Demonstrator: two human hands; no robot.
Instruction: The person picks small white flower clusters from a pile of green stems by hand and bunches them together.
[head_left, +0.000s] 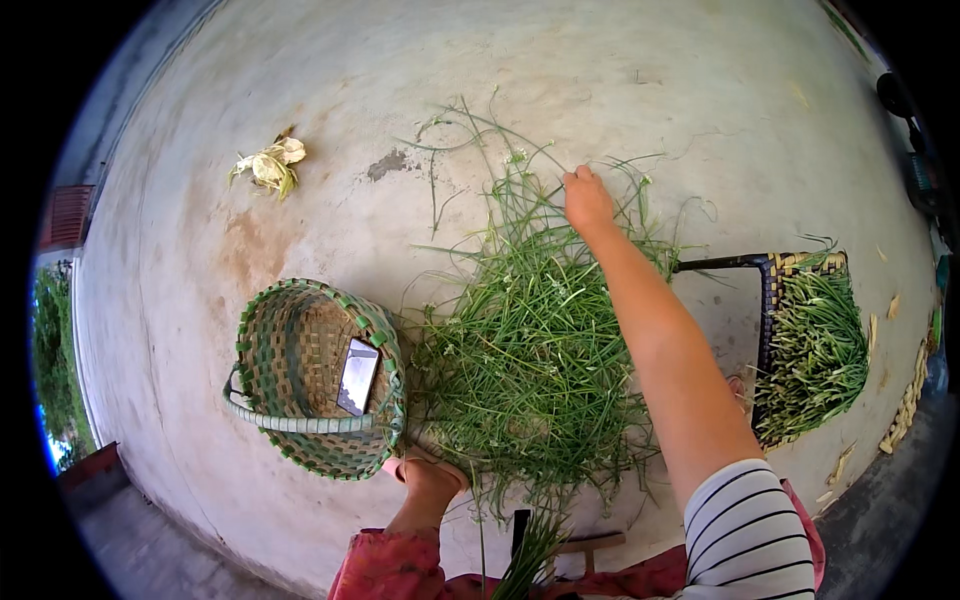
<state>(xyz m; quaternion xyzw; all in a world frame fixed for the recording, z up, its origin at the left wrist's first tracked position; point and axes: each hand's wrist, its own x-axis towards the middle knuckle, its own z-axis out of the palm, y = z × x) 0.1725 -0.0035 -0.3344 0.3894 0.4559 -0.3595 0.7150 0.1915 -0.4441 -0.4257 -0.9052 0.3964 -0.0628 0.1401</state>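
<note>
My right hand (587, 199) is stretched out over the far edge of a loose heap of long green stems with small white flowers, probably garlic chives (544, 352). Its fingers are closed on a thin green stem (544, 152) that trails off to the upper left. My left hand is out of view. At the bottom edge, a bunch of green stems (531, 559) lies close to my body, its lower end cut off by the picture's rim. On the right, a woven tray (765, 330) holds many trimmed stems (814, 352) laid side by side.
A green and tan woven basket (259, 330) with a wrapped handle stands left of the heap, a smartphone (358, 376) inside it. Wilted pale leaves (271, 165) lie on the concrete floor (360, 67). My foot (429, 480) rests beside the basket. Dried husks (906, 397) lie at the far right.
</note>
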